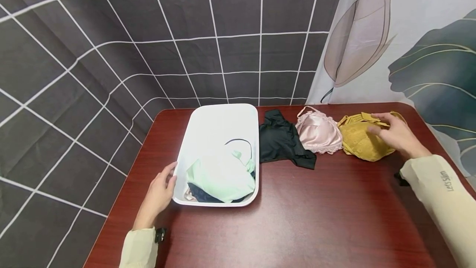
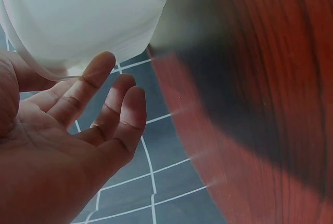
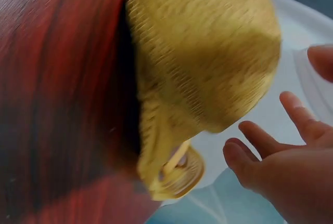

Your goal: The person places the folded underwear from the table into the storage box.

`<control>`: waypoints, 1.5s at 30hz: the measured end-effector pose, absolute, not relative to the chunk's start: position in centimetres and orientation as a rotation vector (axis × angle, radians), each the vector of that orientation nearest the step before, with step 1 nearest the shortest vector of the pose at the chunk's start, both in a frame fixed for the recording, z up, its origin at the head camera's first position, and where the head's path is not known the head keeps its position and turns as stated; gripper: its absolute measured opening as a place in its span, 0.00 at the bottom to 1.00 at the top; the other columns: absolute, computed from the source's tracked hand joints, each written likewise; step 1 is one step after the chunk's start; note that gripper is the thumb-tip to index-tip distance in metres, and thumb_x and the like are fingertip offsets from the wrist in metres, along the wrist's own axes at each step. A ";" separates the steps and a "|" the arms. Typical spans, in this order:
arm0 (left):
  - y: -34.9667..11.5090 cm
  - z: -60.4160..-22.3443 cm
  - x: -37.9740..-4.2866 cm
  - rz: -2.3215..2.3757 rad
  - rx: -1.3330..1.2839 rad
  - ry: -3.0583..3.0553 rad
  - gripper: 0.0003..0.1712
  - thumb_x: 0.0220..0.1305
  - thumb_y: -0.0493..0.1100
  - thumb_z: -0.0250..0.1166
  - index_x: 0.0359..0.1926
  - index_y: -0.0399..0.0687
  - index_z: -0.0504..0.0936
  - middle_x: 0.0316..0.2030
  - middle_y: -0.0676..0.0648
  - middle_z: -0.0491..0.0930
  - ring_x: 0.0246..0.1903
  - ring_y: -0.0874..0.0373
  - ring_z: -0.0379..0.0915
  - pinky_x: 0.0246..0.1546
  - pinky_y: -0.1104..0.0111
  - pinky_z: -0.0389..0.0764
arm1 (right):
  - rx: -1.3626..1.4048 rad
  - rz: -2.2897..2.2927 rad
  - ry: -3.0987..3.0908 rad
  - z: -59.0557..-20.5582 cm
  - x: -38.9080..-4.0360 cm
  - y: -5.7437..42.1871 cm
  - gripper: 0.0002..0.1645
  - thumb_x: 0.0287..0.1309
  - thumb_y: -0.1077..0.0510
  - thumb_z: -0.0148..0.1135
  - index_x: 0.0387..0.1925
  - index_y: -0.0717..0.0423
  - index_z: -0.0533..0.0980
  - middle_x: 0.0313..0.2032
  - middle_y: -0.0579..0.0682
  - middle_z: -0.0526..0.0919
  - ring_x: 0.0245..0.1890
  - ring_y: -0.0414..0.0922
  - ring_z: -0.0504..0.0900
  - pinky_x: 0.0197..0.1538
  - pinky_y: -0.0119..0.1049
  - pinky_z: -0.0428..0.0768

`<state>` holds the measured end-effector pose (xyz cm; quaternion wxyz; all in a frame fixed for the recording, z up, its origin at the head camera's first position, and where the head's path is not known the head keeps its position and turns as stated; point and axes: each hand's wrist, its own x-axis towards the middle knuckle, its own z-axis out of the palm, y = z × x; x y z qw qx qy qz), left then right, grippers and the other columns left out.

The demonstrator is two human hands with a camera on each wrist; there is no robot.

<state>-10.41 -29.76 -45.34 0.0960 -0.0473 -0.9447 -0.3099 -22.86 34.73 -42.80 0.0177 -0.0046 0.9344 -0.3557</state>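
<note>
A white plastic basin (image 1: 219, 123) stands on the table with folded clothing inside, a pale mint garment (image 1: 223, 179) on top. At the basin's left rim is my left hand (image 1: 159, 191), its fingers loosely extended against the outside; the left wrist view shows the fingers (image 2: 99, 69) at the basin wall (image 2: 88, 16). My right hand (image 1: 399, 135) hovers over the right part of a mustard-yellow bra (image 1: 358, 137), fingers spread. In the right wrist view the bra (image 3: 208, 42) lies beside that hand (image 3: 291, 156), with a gap between them.
A pink satin bra (image 1: 319, 131) and a black garment (image 1: 280, 139) lie in a row between the basin and the yellow bra. The reddish-brown table (image 1: 316, 218) extends in front. A dark grid-patterned curtain (image 1: 186, 53) hangs behind, with a leaf-print one (image 1: 409, 20) at right.
</note>
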 end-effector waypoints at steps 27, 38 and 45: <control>-29.7 -45.4 -10.4 -0.925 -0.117 -2.807 0.25 0.63 0.30 0.57 0.62 0.40 0.69 0.39 0.39 0.76 0.35 0.47 0.73 0.38 0.54 0.76 | 0.059 -0.939 2.646 -43.9 -22.7 37.4 0.58 0.59 0.34 0.54 0.71 0.67 0.40 0.60 0.83 0.47 0.58 0.76 0.50 0.53 0.70 0.58; -29.7 -45.3 -10.3 -0.914 -0.100 -2.829 0.25 0.64 0.30 0.57 0.63 0.40 0.68 0.40 0.39 0.75 0.36 0.46 0.73 0.39 0.53 0.76 | 0.127 -1.036 2.771 -45.1 -22.3 36.6 0.55 0.56 0.34 0.59 0.68 0.68 0.51 0.57 0.80 0.53 0.54 0.74 0.56 0.51 0.67 0.63; -29.6 -45.3 -10.3 -0.911 -0.117 -2.811 0.25 0.64 0.30 0.57 0.62 0.39 0.68 0.40 0.38 0.76 0.36 0.46 0.73 0.38 0.53 0.76 | 0.152 -1.038 2.884 -46.3 -22.0 36.2 0.46 0.59 0.41 0.59 0.66 0.67 0.55 0.56 0.81 0.56 0.53 0.73 0.58 0.50 0.66 0.60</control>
